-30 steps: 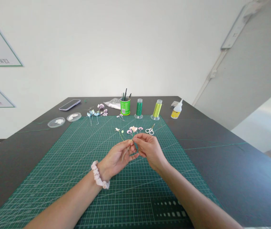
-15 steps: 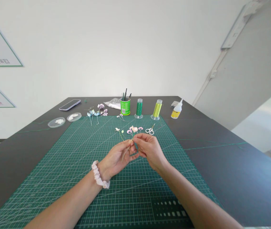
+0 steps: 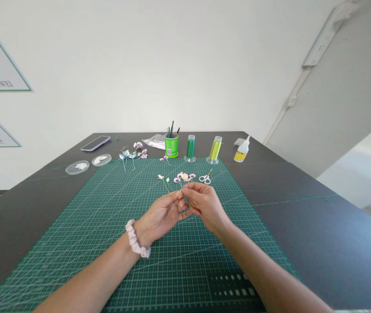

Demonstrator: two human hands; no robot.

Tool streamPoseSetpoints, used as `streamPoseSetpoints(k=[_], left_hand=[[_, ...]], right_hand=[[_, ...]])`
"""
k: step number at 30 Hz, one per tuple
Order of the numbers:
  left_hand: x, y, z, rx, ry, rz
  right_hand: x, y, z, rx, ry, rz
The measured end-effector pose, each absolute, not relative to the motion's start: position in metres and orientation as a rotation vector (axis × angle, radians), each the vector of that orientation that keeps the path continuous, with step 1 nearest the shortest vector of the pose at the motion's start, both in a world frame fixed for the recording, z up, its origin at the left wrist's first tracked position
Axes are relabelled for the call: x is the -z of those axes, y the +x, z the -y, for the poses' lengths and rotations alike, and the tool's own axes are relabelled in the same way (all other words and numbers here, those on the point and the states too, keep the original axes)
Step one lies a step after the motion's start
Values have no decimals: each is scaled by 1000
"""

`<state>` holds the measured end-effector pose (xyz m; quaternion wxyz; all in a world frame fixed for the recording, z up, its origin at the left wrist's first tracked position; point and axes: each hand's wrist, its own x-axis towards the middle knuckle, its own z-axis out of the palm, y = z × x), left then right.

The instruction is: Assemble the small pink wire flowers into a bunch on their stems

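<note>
Above the green cutting mat [image 3: 107, 221], in the head view, our left hand [image 3: 162, 213] pinches a thin stem [image 3: 175, 204], and our right hand [image 3: 206, 206] pinches it just beside. A peach flower [image 3: 185, 177] seems to top the stem, over the mat's far half; we judge it formed, its stem not yet finished. Pink blossoms [image 3: 192, 176] show close by; whether they are joined, we cannot tell. Blue flowers [image 3: 132, 155] at the mat's far edge look already stemmed. Scissors [image 3: 205, 179] lie on the mat, untouched.

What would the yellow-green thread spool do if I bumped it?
The yellow-green thread spool would probably tip under a high push, since it stands tall and narrow. Its wider round base likely steadies gentle nudges.
</note>
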<state>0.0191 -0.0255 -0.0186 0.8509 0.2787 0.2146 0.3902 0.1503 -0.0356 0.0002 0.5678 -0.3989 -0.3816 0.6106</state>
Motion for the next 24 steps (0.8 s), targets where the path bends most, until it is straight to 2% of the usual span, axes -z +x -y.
streamPoseSetpoints(k=[24], left_hand=[[15,21,28,-804,508,-465]], right_hand=[[0,151,36,-1441,-971,909]])
